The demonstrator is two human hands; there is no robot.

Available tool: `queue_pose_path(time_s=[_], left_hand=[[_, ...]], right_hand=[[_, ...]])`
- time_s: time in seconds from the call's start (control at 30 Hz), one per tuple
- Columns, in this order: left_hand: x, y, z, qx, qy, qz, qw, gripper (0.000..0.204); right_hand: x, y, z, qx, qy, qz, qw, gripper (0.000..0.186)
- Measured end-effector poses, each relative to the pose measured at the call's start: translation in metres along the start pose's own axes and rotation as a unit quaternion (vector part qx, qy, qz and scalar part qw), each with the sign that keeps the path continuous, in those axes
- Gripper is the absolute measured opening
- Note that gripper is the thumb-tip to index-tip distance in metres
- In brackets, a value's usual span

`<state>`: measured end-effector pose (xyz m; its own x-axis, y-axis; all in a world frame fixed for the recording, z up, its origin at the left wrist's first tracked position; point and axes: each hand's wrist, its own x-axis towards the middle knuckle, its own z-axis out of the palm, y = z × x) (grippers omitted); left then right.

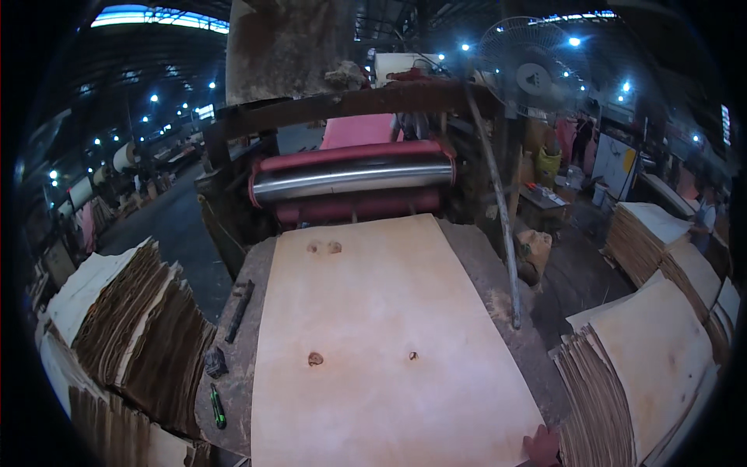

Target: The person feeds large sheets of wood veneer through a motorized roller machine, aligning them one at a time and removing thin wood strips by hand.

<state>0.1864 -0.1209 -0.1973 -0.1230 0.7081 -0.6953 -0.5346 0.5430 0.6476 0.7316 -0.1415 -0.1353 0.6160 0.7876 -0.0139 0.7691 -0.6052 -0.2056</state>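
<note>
A broad pale wood veneer sheet (373, 303) with several dark knots and holes lies lengthwise in front of me on a worn table (249, 335). Its far end reaches close to a roller machine, which has a shiny metal roller (354, 178) between pink-red coated rollers. At the sheet's near right edge, my right hand (542, 447) shows in a dark red glove. Its fingers look spread over the edge; the rest is cut off by the frame. My left hand is out of view.
A green-and-black utility knife (217, 406), a dark lump (215, 362) and a dark bar (240, 311) lie along the table's left side. Veneer stacks stand left (132, 327) and right (650, 350). A pole (496, 206) leans at right, below a fan (533, 78). People stand farther off.
</note>
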Motion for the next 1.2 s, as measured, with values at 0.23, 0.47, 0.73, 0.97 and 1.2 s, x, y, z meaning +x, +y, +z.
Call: queue_pose_path(time_s=[0.23,0.47,0.73,0.97,1.2], left_hand=[[-0.002,0.03,0.007,0.081,-0.085,0.028,0.993,0.063],[0.068,0.047,-0.03,0.167,-0.125,0.101,0.973,0.055],[0.081,0.079,0.075,0.261,-0.189,-0.066,0.944,0.051],[0.068,-0.002,0.2,0.329,-0.289,-0.191,0.879,0.049],[0.007,-0.125,0.258,0.33,-0.291,-0.277,0.855,0.047]], right_hand=[[0.011,0.018,-0.004,0.024,-0.021,0.018,0.999,0.066],[0.021,0.002,0.006,0.166,-0.051,0.16,0.972,0.047],[-0.081,-0.022,0.012,0.193,0.035,0.085,0.977,0.038],[-0.266,0.095,0.113,0.224,-0.104,0.302,0.921,0.039],[-0.37,0.226,0.173,0.28,-0.206,0.371,0.861,0.037]])
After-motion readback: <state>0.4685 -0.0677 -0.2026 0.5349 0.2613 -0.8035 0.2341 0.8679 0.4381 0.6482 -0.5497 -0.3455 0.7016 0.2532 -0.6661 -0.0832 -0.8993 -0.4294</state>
